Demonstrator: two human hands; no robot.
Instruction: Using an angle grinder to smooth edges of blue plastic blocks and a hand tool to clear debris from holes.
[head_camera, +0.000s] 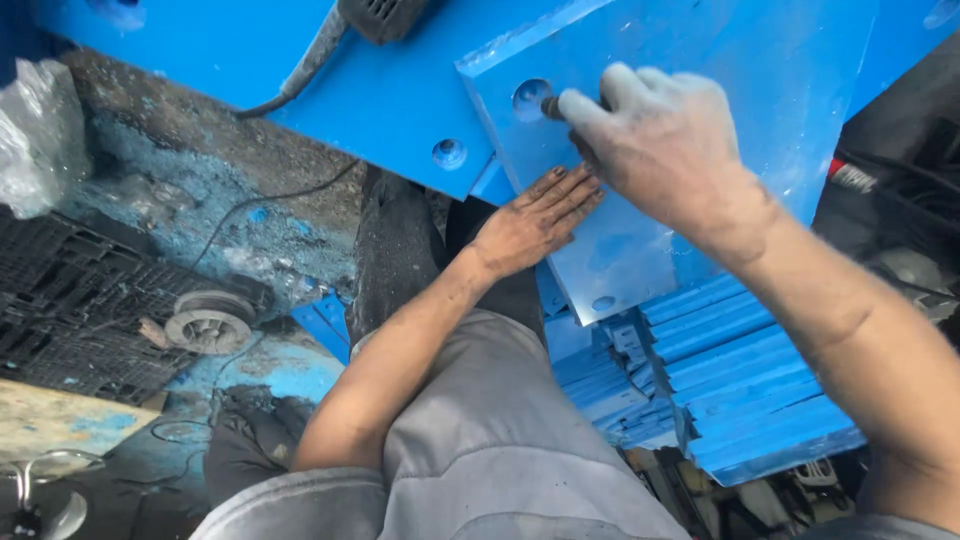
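Two bare hands work on one blue-painted plate (690, 150) that lies tilted across a larger blue panel (380, 100). Right hand (665, 140): grip closed around a small dark tool (551, 106), its tip set at the rim of a round hole (531, 98) near the plate's upper left corner. Left hand (535, 225): fingers flat and spread, palm down on the plate's lower left edge, holding nothing and pressing the plate steady. Judging by position, work on this corner hole is under way; a second hole (603, 302) shows near the plate's lower corner with no tool at it, and whether it has been treated cannot be told. Another hole (449, 153) sits in the larger panel, apart from both hands. Below the plate, a stack of blue bars (750, 400) lies close-packed; nothing shows whether these are finished pieces. Elsewhere: a dark cable (300, 70) running from a power tool (385, 18) at the top edge, a round wheel-like part (208, 322) on a black grid (70, 320) to the left, and blue dust over the floor (190, 180)
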